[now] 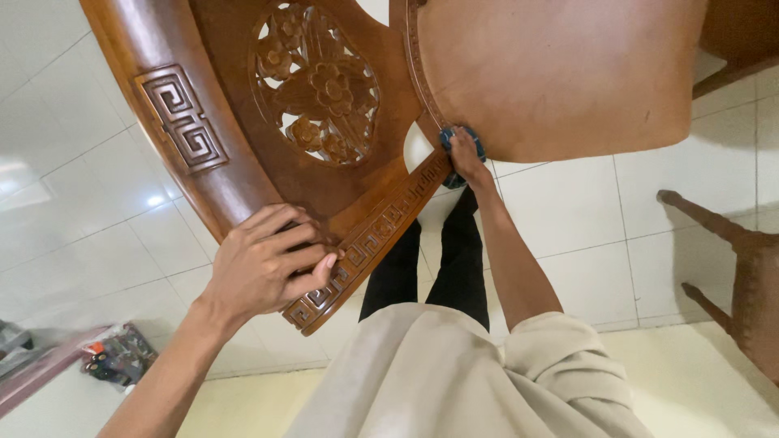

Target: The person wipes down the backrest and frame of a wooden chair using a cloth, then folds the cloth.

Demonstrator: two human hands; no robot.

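Left hand on carved chair back, right hand with blue cloth at seat

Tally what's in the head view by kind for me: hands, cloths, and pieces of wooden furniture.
Hands: 2, the left hand on the carved chair back, the right hand at the seat edge
Blue cloths: 1, the blue cloth under the right hand
Wooden furniture pieces: 2, the carved chair and a second wooden piece at the right edge
Total: 5
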